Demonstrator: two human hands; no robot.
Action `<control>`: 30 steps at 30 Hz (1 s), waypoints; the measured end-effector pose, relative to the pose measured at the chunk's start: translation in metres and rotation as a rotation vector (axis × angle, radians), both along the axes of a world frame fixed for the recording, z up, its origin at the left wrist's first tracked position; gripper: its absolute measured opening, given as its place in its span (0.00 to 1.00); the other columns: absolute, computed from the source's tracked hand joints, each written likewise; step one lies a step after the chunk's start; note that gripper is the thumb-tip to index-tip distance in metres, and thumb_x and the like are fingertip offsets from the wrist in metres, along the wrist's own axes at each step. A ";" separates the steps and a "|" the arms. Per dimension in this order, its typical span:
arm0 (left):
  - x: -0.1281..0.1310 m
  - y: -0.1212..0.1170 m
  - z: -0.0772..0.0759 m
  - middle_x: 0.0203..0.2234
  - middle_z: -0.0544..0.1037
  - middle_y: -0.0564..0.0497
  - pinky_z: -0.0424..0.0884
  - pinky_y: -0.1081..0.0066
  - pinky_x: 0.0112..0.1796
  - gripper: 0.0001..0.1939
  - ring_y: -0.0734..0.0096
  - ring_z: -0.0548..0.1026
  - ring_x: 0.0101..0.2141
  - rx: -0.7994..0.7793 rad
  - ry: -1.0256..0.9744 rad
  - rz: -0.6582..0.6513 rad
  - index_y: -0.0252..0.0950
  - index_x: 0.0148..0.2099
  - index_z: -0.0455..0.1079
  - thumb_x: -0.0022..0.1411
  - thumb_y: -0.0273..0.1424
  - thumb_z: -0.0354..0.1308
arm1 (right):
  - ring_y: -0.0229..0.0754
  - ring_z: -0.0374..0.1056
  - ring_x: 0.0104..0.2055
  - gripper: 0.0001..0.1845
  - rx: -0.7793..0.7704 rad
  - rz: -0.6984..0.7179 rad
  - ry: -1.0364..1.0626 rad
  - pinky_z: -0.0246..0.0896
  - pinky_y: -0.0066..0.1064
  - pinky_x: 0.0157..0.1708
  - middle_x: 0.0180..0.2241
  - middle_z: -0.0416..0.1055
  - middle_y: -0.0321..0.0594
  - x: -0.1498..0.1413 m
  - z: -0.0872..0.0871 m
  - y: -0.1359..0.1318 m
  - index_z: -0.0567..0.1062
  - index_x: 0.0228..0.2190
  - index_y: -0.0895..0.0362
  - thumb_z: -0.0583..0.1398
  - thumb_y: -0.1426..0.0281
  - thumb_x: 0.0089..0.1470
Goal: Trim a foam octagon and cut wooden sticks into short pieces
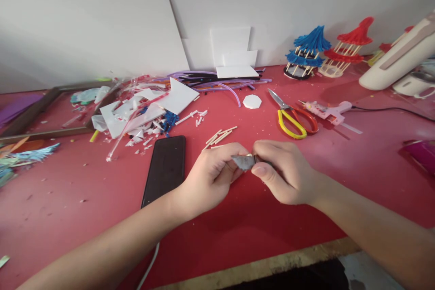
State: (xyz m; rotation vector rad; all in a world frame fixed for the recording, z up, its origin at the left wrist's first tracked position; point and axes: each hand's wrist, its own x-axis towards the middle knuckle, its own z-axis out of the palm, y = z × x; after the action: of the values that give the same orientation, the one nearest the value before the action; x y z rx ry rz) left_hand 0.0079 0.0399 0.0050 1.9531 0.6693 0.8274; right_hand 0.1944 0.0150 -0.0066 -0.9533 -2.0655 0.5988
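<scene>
My right hand (pixel 285 170) is closed around a small knife, its thumb pressed along it. The short grey knife blade (pixel 244 162) points left towards my left hand (pixel 214 172). The fingers of my left hand are curled together against the blade, and what they pinch is mostly hidden; only a small pale bit shows above the blade. Both hands are held close together over the red table. Just beyond my left hand lie several short wooden sticks (pixel 220 136). A black phone (pixel 165 167) rests left of it, with a white cable running below.
Scissors (pixel 288 118) and a pink glue gun (pixel 329 111) lie at the right. A white octagonal piece (pixel 252 101) is farther back. Blue (pixel 306 52) and red (pixel 350 47) roofed models stand by the wall. White scraps (pixel 142 108) and a brown frame (pixel 57 133) fill the left.
</scene>
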 end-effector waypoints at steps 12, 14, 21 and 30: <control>-0.009 -0.005 0.009 0.23 0.69 0.55 0.62 0.80 0.22 0.12 0.80 0.65 0.22 0.145 -0.027 -0.105 0.36 0.33 0.63 0.60 0.15 0.47 | 0.34 0.49 0.20 0.21 0.022 -0.301 -0.005 0.43 0.31 0.22 0.18 0.50 0.30 0.029 0.004 0.018 0.55 0.21 0.54 0.50 0.62 0.65; -0.007 -0.006 0.008 0.22 0.69 0.55 0.64 0.80 0.23 0.11 0.81 0.65 0.21 0.152 -0.022 -0.055 0.36 0.34 0.65 0.63 0.17 0.47 | 0.34 0.50 0.20 0.20 0.050 -0.308 0.073 0.45 0.31 0.22 0.19 0.52 0.31 0.032 0.007 0.017 0.56 0.22 0.54 0.49 0.62 0.65; 0.000 -0.001 0.002 0.26 0.77 0.52 0.71 0.78 0.29 0.09 0.78 0.74 0.26 0.120 0.034 0.059 0.34 0.37 0.69 0.65 0.21 0.49 | 0.34 0.52 0.22 0.14 0.085 -0.100 -0.066 0.46 0.30 0.22 0.21 0.55 0.31 0.009 0.008 0.001 0.62 0.25 0.55 0.51 0.65 0.63; -0.004 0.001 0.006 0.25 0.75 0.54 0.68 0.80 0.29 0.15 0.79 0.70 0.26 0.163 0.106 0.063 0.34 0.36 0.71 0.57 0.15 0.46 | 0.34 0.51 0.23 0.16 0.138 -0.075 -0.177 0.45 0.30 0.22 0.22 0.57 0.33 0.006 0.007 -0.001 0.60 0.25 0.55 0.51 0.61 0.63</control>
State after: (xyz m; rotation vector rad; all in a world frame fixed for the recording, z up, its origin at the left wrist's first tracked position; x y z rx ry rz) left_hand 0.0039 0.0406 0.0111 2.1441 0.7487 0.8435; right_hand 0.2009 0.0137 0.0006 -1.0293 -2.1838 0.3381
